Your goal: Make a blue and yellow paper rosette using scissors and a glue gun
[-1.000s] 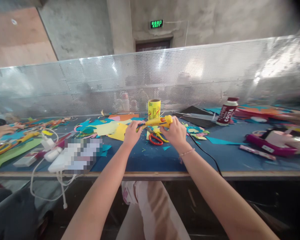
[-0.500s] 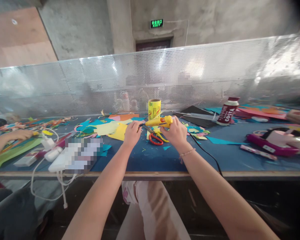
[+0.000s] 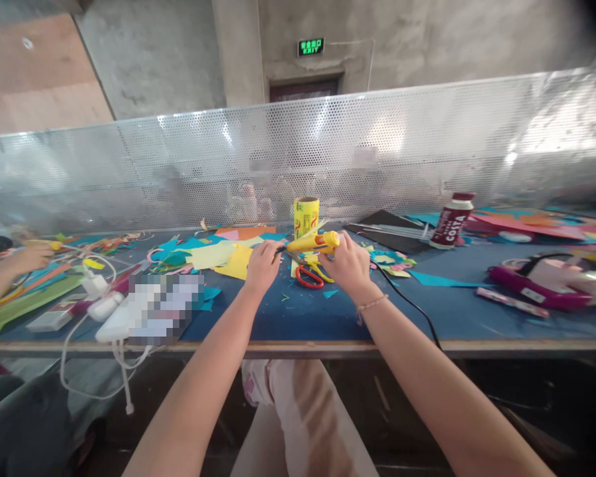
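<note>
Glue gun (image 3: pixel 312 242), yellow, sits in your right hand (image 3: pixel 345 265), whose fingers are wrapped closed around its handle. You hold it low over the blue table mat (image 3: pixel 298 318), level, nozzle aimed at your left hand (image 3: pixel 262 265). That hand meets the gun's tip with its fingers curled down. Whether they pinch anything cannot be told from this angle. Just beyond the nozzle, to the gun's left, a sheet of yellow paper (image 3: pixel 234 263) lies flat among blue and orange offcuts. Directly beneath the gun lie scissors (image 3: pixel 308 275) with red and yellow handles, on the mat between your two hands. Behind the gun stands a yellow tape roll (image 3: pixel 306 216), upright and near. A black cord (image 3: pixel 407 301) runs from the gun's rear past your right wrist, which wears a thin bracelet (image 3: pixel 370 305), and drops over the table's front edge. Well to the gun's right stands a dark bottle (image 3: pixel 451 221) with a white label, and farther right lies a pink device (image 3: pixel 536 291). To the gun's left, near the front edge, white chargers (image 3: pixel 104 308) and their cables trail off the table. Far to the gun's left a co-worker's hand (image 3: pixel 24 257) rests among more paper scraps. Behind the gun, a perforated mesh screen (image 3: pixel 179 165) spans the table's full width, and a green exit sign (image 3: pixel 310 47) glows on the concrete wall above it.
</note>
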Tool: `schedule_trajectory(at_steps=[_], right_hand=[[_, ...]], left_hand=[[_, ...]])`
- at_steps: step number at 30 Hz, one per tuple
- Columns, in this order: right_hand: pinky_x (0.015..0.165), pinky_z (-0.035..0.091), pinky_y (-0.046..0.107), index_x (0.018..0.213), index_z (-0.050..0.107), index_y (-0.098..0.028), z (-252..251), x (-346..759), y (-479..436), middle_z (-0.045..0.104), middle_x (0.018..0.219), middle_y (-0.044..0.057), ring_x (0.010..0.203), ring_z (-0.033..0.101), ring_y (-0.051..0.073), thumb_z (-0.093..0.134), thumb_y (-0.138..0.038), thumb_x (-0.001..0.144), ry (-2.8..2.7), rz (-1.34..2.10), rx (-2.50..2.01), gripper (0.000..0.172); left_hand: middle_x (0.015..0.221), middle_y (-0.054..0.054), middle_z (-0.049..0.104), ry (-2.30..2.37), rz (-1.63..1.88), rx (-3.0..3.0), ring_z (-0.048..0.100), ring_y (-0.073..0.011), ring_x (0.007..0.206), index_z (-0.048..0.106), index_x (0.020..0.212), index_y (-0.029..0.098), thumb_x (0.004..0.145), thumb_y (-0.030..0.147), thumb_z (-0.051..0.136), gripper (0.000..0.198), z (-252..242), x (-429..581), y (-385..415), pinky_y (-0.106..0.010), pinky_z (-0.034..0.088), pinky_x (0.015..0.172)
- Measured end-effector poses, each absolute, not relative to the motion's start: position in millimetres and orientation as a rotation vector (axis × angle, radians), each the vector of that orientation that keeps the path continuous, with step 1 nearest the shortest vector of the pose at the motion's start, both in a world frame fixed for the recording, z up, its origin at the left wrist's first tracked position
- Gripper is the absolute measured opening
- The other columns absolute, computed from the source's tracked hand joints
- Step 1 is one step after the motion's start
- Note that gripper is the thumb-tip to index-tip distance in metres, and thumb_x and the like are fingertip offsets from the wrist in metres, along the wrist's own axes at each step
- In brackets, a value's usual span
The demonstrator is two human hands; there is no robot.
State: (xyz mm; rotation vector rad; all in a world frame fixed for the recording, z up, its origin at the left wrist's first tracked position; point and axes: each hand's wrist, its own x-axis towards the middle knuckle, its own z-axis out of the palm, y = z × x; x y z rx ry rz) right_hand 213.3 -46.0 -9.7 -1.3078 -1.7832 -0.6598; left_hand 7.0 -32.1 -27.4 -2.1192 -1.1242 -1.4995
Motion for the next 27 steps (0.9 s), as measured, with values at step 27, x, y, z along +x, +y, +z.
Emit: schedule_trajectory(at_steps=[27], right_hand=[[0.054,0.032,0.027,0.086,0.05,-0.017,-10.4,214.1,-43.5,0.058,0.084,0.009,0.07,0.054,0.02,0.048,-0.035,0.074,-1.682,-0.71,-1.316,0.022]], left_hand=[[0.086,-0.004,0.065,-1.123,-1.57,-2.086,0.061,-0.0167,0.084,0.059,0.088,0.019,0.077,0.009,0.056,0.015,-24.7,9.7,-33.0,-0.033,0.049,0.08]])
